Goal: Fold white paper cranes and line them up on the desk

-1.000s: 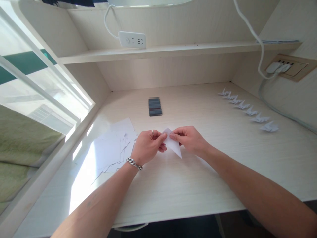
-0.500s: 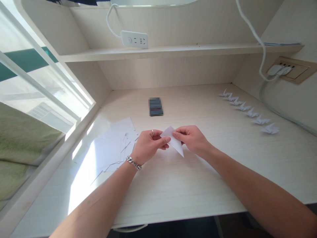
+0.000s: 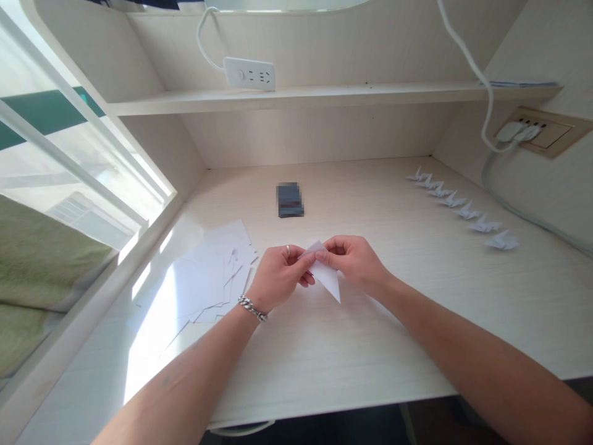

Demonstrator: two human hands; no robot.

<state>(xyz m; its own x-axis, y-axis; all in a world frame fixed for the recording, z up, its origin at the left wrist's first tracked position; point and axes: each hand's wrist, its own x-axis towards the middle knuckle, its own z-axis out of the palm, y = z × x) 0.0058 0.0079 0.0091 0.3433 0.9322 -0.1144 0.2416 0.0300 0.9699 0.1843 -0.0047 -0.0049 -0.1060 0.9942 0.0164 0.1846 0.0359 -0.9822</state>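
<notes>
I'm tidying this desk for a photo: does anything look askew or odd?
The paper sheets beside the left hand lie askew, edges misaligned, unlike the tidy row of paper cranes. The dark object farther back is pixelated; I cannot judge it.

— What is borne by the pale desk (image 3: 324,358)?
— Overlapping white sheets (image 3: 208,272) are spread at the left, a dark blurred object (image 3: 290,199) is set toward the back, and folded paper birds (image 3: 501,240) are lined up at the right
— And by the shelf (image 3: 324,97) above?
— A white power strip (image 3: 250,74) is carried left of its middle, something flat (image 3: 523,84) near its right end
</notes>
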